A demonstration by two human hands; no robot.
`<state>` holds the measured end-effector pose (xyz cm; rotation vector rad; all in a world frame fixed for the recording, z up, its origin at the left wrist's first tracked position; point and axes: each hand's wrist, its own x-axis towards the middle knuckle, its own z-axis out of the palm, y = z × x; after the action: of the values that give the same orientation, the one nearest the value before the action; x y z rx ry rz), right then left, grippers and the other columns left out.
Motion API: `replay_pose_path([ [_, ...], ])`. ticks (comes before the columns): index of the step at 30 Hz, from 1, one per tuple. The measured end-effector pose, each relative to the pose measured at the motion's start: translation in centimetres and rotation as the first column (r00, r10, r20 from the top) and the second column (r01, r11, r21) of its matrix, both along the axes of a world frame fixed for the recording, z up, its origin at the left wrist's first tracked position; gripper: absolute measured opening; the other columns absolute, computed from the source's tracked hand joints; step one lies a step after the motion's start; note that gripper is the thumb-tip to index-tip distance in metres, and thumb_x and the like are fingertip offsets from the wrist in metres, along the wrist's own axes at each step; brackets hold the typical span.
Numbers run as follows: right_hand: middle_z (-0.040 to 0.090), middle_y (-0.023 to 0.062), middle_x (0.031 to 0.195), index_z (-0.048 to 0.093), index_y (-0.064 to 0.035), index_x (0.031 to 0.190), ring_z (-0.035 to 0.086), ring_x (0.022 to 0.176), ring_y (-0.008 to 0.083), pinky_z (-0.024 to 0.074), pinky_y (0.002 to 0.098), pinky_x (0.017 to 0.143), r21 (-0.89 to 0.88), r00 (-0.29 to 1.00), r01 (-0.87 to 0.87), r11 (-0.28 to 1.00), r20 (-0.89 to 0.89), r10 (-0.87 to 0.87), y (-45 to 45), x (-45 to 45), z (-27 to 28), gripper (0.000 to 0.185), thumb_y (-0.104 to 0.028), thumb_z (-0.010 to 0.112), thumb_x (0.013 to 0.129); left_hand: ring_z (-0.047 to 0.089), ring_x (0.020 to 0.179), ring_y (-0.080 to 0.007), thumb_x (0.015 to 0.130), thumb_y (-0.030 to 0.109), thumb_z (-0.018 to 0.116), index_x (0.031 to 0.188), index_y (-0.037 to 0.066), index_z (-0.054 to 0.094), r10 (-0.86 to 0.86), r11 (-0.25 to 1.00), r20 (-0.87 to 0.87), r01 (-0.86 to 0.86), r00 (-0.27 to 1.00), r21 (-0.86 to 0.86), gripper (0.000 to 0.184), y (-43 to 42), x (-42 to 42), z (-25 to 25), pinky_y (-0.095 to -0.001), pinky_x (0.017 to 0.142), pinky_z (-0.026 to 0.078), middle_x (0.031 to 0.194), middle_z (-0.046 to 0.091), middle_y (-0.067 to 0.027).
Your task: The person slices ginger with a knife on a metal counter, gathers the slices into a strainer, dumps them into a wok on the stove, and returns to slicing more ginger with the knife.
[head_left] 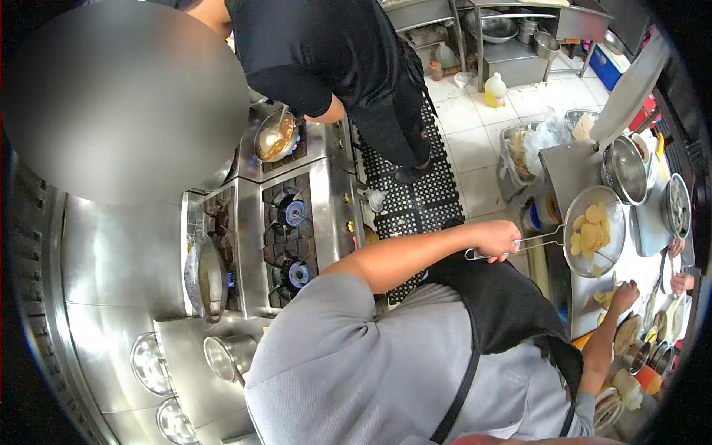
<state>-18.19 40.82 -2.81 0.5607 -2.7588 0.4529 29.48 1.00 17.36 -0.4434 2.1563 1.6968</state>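
Strainer (617, 241) bearing yellow slices (595, 228), held in left hand (498, 240).

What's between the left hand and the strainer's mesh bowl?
In the head view, the strainer's wire handle bridges that stretch: the left hand grips it, and the mesh bowl, holding yellow slices, is at its far end.

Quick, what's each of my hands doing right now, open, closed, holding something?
Left hand: closed on the handle of a wire strainer.
Right hand: at some loose yellow slices; whether it grips any can't be told.
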Motion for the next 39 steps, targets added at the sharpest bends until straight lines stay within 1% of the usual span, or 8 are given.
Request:
replay_pose_path([
  [5, 0.069, 0.0202, 0.110, 0.070, -0.0029, 0.115, 0.061, 0.111, 0.0354, 0.0473, 0.0447, 0.096, -0.325, 0.981, 0.191, 0.926, 0.085, -0.172, -3.3, -0.3, 6.4, 0.038, -0.026, 0.064, 0.086, 0.065, 0.050, -0.0196, 0.095, 0.018, 0.053, 0.092, -0.004, 0.061, -0.062, 0.998, 0.003, 0.062, 0.998, 0.016, 0.024, 0.4, -1.6, -0.5, -0.0368, 0.053, 0.051, 0.069, 0.068, -0.0099],
  [9, 0.066, 0.0189, 0.116, 0.070, -0.0025, 0.115, 0.061, 0.110, 0.0347, 0.0468, 0.0422, 0.098, -0.499, 0.990, -0.001, 0.867, -0.123, -0.070, -9.8, 3.2, 10.1, 0.032, -0.020, 0.066, 0.088, 0.065, 0.051, -0.0195, 0.094, 0.019, 0.054, 0.088, -0.004, 0.062, -0.097, 0.995, 0.001, 0.096, 0.995, 0.028, 0.025, 1.0, -2.9, -0.6, -0.0366, 0.053, 0.051, 0.069, 0.068, -0.0101],
  [13, 0.065, 0.0176, 0.118, 0.066, -0.0020, 0.117, 0.060, 0.111, 0.0358, 0.0458, 0.0408, 0.100, -0.233, 0.960, -0.277, 0.932, -0.112, 0.257, -14.4, 6.4, 9.1, 0.031, -0.016, 0.064, 0.089, 0.065, 0.050, -0.0179, 0.094, 0.020, 0.055, 0.082, -0.003, 0.063, -0.080, 0.994, -0.004, 0.080, 0.997, 0.072, 0.027, 1.5, -4.1, -0.6, -0.0356, 0.052, 0.052, 0.070, 0.069, -0.0096],
  [15, 0.065, 0.0184, 0.119, 0.066, -0.0013, 0.117, 0.059, 0.113, 0.0364, 0.0447, 0.0416, 0.102, -0.010, 0.920, -0.311, 0.950, 0.247, 0.304, -15.7, 10.5, 12.9, 0.031, -0.015, 0.063, 0.090, 0.064, 0.051, -0.0164, 0.093, 0.021, 0.057, 0.084, -0.002, 0.064, -0.117, 0.990, -0.062, 0.121, 0.991, 0.068, 0.026, 1.5, -4.7, -1.9, -0.0344, 0.051, 0.051, 0.070, 0.069, -0.0089],
  [18, 0.065, 0.0190, 0.121, 0.066, -0.0024, 0.119, 0.058, 0.116, 0.0364, 0.0436, 0.0445, 0.103, -0.071, 0.886, -0.457, 0.887, 0.057, 0.461, -13.8, 10.4, 12.4, 0.034, -0.014, 0.066, 0.087, 0.062, 0.053, -0.0140, 0.094, 0.023, 0.061, 0.089, 0.000, 0.065, -0.188, 0.977, -0.109, 0.197, 0.976, 0.086, 0.024, 1.0, -4.6, -3.7, -0.0318, 0.048, 0.051, 0.071, 0.066, -0.0068],
  [23, 0.068, 0.0209, 0.119, 0.068, -0.0050, 0.121, 0.065, 0.112, 0.0320, 0.0526, 0.0405, 0.093, -0.547, 0.944, 0.242, 0.801, 0.324, -0.063, -7.5, 13.9, 18.0, 0.036, -0.030, 0.063, 0.095, 0.055, 0.048, -0.0113, 0.099, 0.022, 0.058, 0.094, 0.003, 0.064, -0.034, 0.978, 0.145, 0.003, 0.989, 0.209, 0.021, 1.2, -3.9, -0.4, -0.0279, 0.044, 0.043, 0.066, 0.060, -0.0026],
  [29, 0.036, 0.0328, 0.151, 0.037, 0.0060, 0.147, 0.029, 0.142, 0.0496, 0.0214, 0.0531, 0.118, 0.027, 0.912, 0.367, 0.930, 0.188, -0.365, -2.4, 18.7, 4.0, 0.081, -0.050, 0.061, 0.093, 0.053, 0.047, -0.0122, 0.100, 0.020, 0.054, 0.101, -0.001, 0.063, 0.055, 0.981, 0.157, -0.082, 0.986, 0.173, 0.023, -0.2, -1.9, 0.7, -0.0274, 0.045, 0.043, 0.067, 0.059, -0.0042],
  [39, 0.017, 0.0367, 0.158, 0.028, 0.0037, 0.154, 0.010, 0.150, 0.0488, 0.0064, 0.0559, 0.122, 0.058, 0.885, 0.326, 0.943, 0.333, -0.326, -7.7, 14.4, 2.6, 0.097, -0.067, 0.050, 0.090, 0.051, 0.047, -0.0115, 0.100, 0.023, 0.058, 0.096, 0.001, 0.063, 0.216, 0.972, 0.386, -0.234, 0.897, -0.001, 0.023, -5.6, 7.9, 5.8, -0.0265, 0.045, 0.041, 0.062, 0.058, -0.0031],
])
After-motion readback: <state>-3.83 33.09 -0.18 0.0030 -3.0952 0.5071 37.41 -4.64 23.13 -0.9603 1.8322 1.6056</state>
